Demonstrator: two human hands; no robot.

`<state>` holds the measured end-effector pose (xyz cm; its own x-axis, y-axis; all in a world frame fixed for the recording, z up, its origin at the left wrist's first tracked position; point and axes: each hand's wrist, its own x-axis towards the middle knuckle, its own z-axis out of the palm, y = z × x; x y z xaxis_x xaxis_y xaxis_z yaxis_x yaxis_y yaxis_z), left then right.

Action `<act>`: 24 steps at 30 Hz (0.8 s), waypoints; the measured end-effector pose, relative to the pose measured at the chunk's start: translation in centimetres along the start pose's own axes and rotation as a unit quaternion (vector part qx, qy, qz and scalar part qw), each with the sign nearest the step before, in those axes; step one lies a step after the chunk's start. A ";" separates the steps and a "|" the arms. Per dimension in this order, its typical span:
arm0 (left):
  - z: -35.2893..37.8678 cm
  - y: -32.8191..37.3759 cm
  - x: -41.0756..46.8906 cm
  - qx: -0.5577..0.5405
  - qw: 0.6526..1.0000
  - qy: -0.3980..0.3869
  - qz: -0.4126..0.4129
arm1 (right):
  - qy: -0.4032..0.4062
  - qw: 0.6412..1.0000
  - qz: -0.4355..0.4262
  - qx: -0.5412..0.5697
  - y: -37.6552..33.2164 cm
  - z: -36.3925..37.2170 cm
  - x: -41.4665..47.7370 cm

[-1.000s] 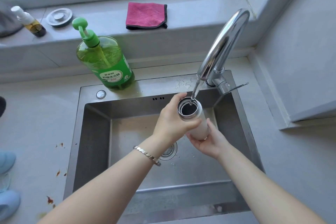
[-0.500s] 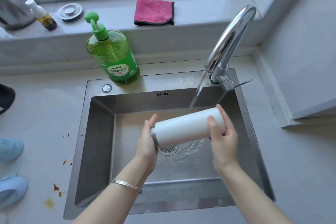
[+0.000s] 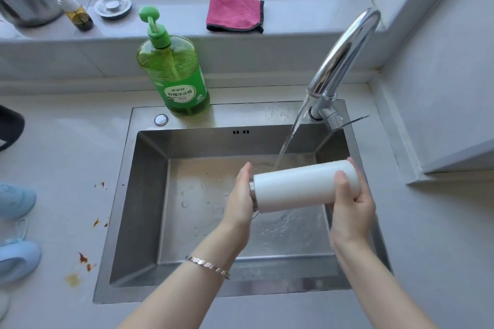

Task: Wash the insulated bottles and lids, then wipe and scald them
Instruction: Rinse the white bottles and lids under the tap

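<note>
The white cylindrical insulated bottle (image 3: 302, 185) is being held sideways over the stainless steel sink (image 3: 227, 115). Its base is being gripped by the right hand (image 3: 350, 203) and its mouth covered by the flat left hand (image 3: 239, 195). Washing is judged under way, with wiping and scalding left. The folded pink cloth (image 3: 234, 13) at twelve o'clock is lying untouched.

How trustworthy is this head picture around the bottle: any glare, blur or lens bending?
Head view: even daylight; glare streaks on the curved chrome tap and a sheen on the wet stainless steel sink; the white cylindrical insulated bottle has clean edges, no motion smear; wide-angle bending bows the grey window sill and sink rim.
</note>
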<state>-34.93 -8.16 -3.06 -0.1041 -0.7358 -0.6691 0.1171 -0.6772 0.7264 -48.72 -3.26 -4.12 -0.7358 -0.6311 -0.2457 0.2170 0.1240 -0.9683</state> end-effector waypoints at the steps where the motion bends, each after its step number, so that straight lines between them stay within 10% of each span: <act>1: -0.9 0.2 0.6 -0.006 1.000 0.022 0.014 | -0.027 1.000 0.001 -0.014 0.4 0.6 -0.9; 14: -6.5 -2.6 2.1 0.238 0.970 -0.004 -0.049 | -0.185 0.931 -0.196 -0.244 -2.0 -0.6 1.4; 24: -7.4 -2.7 1.5 0.187 0.979 0.034 -0.071 | -0.221 0.879 -0.309 -0.288 -2.8 -1.2 2.5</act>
<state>-28.12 -7.40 -7.21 -0.0255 -0.6405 -0.7676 -0.2643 -0.7362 0.6231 -51.91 -4.31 -2.08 -0.2504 -0.9343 0.2536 -0.5905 -0.0602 -0.8048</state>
